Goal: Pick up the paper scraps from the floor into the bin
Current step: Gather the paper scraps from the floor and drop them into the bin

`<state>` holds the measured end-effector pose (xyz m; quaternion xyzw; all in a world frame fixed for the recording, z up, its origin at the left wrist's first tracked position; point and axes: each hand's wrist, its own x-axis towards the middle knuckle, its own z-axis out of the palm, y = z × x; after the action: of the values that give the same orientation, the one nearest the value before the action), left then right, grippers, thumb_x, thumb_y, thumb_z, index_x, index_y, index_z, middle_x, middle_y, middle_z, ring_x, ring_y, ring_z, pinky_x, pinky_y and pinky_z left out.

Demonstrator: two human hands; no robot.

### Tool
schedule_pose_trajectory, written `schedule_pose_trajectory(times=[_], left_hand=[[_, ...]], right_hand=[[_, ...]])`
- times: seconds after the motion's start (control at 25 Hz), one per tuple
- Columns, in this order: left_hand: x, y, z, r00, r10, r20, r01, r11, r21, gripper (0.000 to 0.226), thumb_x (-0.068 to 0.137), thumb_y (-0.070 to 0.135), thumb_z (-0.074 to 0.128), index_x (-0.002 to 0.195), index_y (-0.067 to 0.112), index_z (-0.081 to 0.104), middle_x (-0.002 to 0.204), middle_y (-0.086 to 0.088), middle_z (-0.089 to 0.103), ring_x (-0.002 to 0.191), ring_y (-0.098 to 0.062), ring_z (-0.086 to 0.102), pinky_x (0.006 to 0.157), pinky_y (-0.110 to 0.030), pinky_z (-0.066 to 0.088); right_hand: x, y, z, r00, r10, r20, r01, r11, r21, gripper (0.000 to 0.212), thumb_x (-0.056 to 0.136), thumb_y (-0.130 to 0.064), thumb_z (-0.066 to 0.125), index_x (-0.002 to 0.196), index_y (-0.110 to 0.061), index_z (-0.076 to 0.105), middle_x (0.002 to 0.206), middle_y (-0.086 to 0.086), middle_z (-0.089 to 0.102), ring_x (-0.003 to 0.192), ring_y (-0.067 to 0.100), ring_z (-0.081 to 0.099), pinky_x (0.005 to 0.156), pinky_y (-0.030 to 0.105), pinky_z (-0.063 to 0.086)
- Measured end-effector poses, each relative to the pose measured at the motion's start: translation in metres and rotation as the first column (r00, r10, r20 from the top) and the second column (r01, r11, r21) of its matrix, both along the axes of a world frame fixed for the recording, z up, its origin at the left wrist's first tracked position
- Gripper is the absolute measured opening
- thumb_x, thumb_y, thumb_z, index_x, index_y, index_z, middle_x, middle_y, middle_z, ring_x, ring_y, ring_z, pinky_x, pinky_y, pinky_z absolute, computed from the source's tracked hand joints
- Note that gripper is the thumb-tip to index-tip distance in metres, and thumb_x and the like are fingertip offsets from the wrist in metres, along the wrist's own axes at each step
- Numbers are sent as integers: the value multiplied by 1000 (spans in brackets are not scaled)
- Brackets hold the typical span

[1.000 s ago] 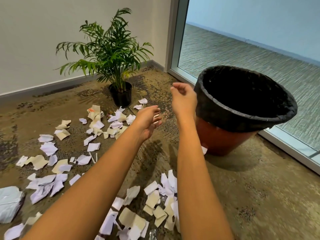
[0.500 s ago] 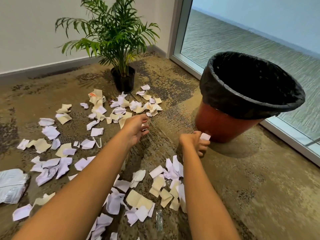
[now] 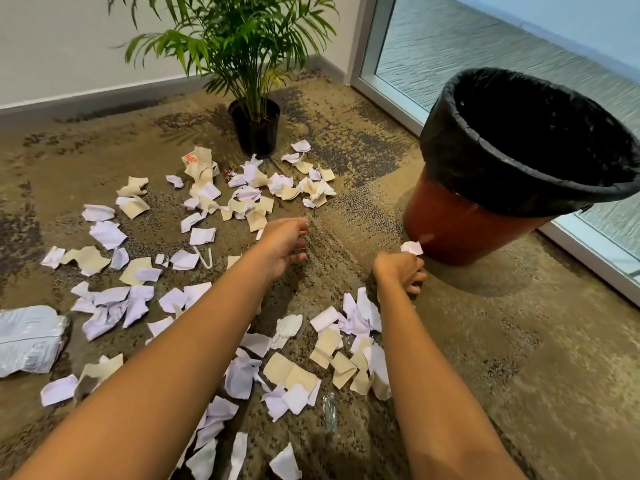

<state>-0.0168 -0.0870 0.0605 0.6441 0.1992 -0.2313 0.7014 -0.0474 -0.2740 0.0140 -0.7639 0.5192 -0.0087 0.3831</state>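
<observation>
Right hand [image 3: 400, 271] low over the carpet [image 3: 502, 341], fingers curled in, pinching a white scrap [image 3: 412, 247] that sticks up past the knuckles. That scrap sits just beside the base of the bin [image 3: 460, 226]; whether it touches the red wall cannot be told. Bin rises up and to the right of the grip, black liner [image 3: 450, 147] folded over its rim, mouth tilted toward the camera. Inside too dark to read.

Left hand [image 3: 285, 244] out ahead and to the left of the right hand, fingers loosely spread and bent down, nothing visible in it. It hovers just short of the far cluster of scraps [image 3: 263, 192].

Nearer the body than the right hand, a second cluster [image 3: 349, 344] of white and tan pieces lies on the carpet between the forearms. More pieces spread left of the left arm, ending at a crumpled silver wrapper [image 3: 27, 337] at the frame edge.

Beyond the far cluster, a potted palm [image 3: 254, 129] in a black pot, near the wall.
</observation>
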Motion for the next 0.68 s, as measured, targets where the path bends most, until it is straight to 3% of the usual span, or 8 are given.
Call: schedule_pose_trajectory(times=[0.12, 0.2, 0.28, 0.36, 0.44, 0.48, 0.6, 0.68], left_hand=[[-12, -13, -8, 983, -182, 13, 180, 979, 92, 19, 98, 17, 51, 112, 17, 63, 117, -3, 60, 105, -22, 58, 90, -38, 54], [-33, -23, -15, 911, -412, 38, 397, 897, 196, 22, 96, 18, 55, 117, 15, 59, 119, -5, 60, 100, -20, 59, 88, -35, 55], [-53, -31, -26, 791, -611, 27, 581, 764, 280, 44, 90, 21, 66, 131, 12, 50, 128, -10, 56, 106, -21, 57, 87, -32, 53], [-73, -40, -38, 622, -783, -21, 691, 536, 484, 75, 80, 34, 76, 143, 18, 38, 148, -15, 39, 131, -31, 43, 107, -47, 42], [-88, -45, -45, 441, -889, -126, 692, 247, 678, 104, 69, 49, 81, 152, 29, 22, 161, -10, 11, 147, -38, 10, 116, -61, 19], [-93, -46, -47, 382, -910, -159, 669, 154, 727, 112, 65, 51, 83, 154, 32, 17, 163, -8, 3, 149, -38, 0, 114, -64, 14], [-100, -42, -53, 296, -942, -161, 564, 36, 825, 105, 67, 41, 85, 152, 32, 25, 161, -9, 9, 147, -37, 6, 110, -64, 24], [-101, -35, -54, 268, -954, -133, 480, 13, 877, 86, 75, 34, 81, 148, 30, 36, 156, -8, 21, 143, -34, 16, 107, -58, 36]], right_hand=[[-6, -3, -8, 988, -9, 155, 18, 998, -57, 32, 86, -33, 66, 112, -15, 73, 125, 10, 65, 122, 31, 53, 99, 39, 39], [-19, -5, -12, 966, -9, 260, 19, 999, -36, 23, 79, -33, 72, 93, -16, 80, 99, 8, 75, 98, 27, 67, 80, 30, 48], [-28, -7, -9, 956, 29, 291, -19, 999, -38, 18, 77, -28, 73, 90, -16, 78, 95, 6, 75, 91, 23, 67, 76, 26, 46], [-34, -13, -11, 960, 42, 276, -29, 998, -50, 28, 80, -21, 71, 107, -12, 69, 104, 9, 70, 96, 21, 63, 81, 25, 45], [-42, -19, -13, 971, 69, 229, -54, 996, -72, 33, 88, -17, 65, 119, -6, 62, 115, 14, 67, 108, 27, 61, 88, 28, 47], [-46, -22, -12, 974, 76, 213, -56, 993, -101, 27, 92, -15, 60, 117, -4, 64, 117, 16, 66, 110, 28, 62, 87, 27, 46], [-61, -31, -15, 985, 165, 40, -154, 967, -203, 24, 95, -8, 47, 104, -7, 69, 120, 18, 65, 112, 31, 60, 84, 27, 45], [-68, -27, -15, 979, 186, -85, -199, 963, -181, 31, 96, -10, 43, 119, -3, 61, 135, 22, 52, 126, 34, 48, 87, 28, 41]])
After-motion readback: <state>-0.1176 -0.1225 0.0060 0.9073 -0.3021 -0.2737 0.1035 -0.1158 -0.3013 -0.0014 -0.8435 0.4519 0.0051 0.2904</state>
